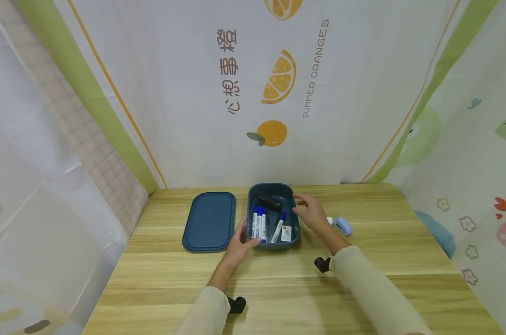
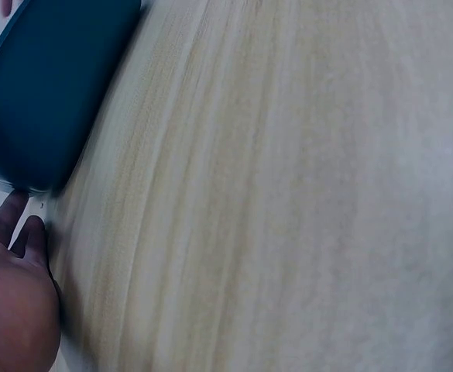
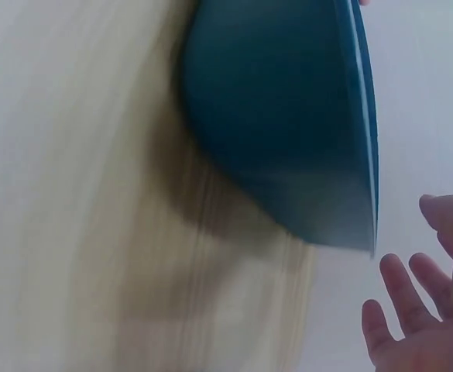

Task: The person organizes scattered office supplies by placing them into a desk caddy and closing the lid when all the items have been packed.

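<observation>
A dark blue plastic box (image 1: 295, 232) sits uncovered at the back of the table. Inside are several white markers (image 1: 259, 225) with blue caps, a black stapler (image 1: 268, 201) and a small white packet (image 1: 286, 233). At the box's front left corner, my left hand (image 1: 237, 246) has its thumb by the front rim and fingers along the left side; its fingertips meet the wall in the left wrist view. Over on the right, my right hand (image 1: 313, 215) is spread beside the rim, its fingers (image 3: 400, 291) extended and apart from the box in the right wrist view.
Left of the box lies a flat dark blue lid (image 1: 209, 222). A small light blue object (image 1: 342, 226) and a white one (image 1: 329, 220) lie by the right forearm. Printed curtains (image 1: 186, 116) hang behind the wooden table (image 1: 278, 298) and at both sides.
</observation>
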The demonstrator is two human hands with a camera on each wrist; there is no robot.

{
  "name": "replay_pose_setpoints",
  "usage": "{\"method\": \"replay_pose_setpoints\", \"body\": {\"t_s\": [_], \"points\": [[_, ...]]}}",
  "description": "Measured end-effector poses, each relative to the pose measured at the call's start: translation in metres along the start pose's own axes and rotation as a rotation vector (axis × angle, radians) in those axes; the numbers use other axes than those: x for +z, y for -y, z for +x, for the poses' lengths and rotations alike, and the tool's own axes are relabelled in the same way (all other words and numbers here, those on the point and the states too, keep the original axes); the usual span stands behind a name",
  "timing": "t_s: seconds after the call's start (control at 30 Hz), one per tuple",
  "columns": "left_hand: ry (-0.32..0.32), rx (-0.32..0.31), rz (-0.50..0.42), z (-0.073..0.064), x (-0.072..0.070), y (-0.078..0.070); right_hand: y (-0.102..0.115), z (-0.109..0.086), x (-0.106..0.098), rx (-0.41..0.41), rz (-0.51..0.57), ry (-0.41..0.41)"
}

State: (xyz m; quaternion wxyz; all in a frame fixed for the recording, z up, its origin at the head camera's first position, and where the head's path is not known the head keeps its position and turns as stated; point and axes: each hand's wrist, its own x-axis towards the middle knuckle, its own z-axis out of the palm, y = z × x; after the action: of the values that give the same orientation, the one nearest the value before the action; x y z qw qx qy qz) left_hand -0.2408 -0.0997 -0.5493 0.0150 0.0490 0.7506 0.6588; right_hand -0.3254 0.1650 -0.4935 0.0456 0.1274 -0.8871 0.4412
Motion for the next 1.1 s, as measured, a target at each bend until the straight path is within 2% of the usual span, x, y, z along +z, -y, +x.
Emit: {"method": "replay_pose_setpoints", "body": {"t_s": [0.23, 0.33, 0.47, 0.57, 0.77, 0.97, 1.1], "points": [[-0.002, -0.013, -0.010, 0.001, -0.001, 0.002, -0.019, -0.017, -0.016, -0.046, 0.007, -0.051], [-0.005, -0.017, -0.009, 0.001, -0.001, 0.001, -0.024, -0.026, -0.023, -0.039, -0.002, -0.060], [-0.005, -0.015, -0.007, 0.001, 0.000, 0.000, -0.030, -0.036, -0.033, -0.011, -0.050, -0.049], [-0.007, -0.015, -0.010, 0.002, -0.001, 0.000, -0.037, -0.042, -0.038, -0.028, -0.097, -0.042], [-0.003, -0.011, -0.003, 0.001, 0.000, 0.000, -0.056, -0.051, -0.040, -0.050, -0.145, -0.045], [0.000, 0.002, -0.003, 0.001, 0.001, 0.000, -0.068, -0.059, -0.039, -0.044, -0.106, -0.053], [0.001, -0.008, -0.018, 0.002, 0.000, 0.001, -0.071, -0.062, -0.039, -0.035, -0.124, -0.041]]}}
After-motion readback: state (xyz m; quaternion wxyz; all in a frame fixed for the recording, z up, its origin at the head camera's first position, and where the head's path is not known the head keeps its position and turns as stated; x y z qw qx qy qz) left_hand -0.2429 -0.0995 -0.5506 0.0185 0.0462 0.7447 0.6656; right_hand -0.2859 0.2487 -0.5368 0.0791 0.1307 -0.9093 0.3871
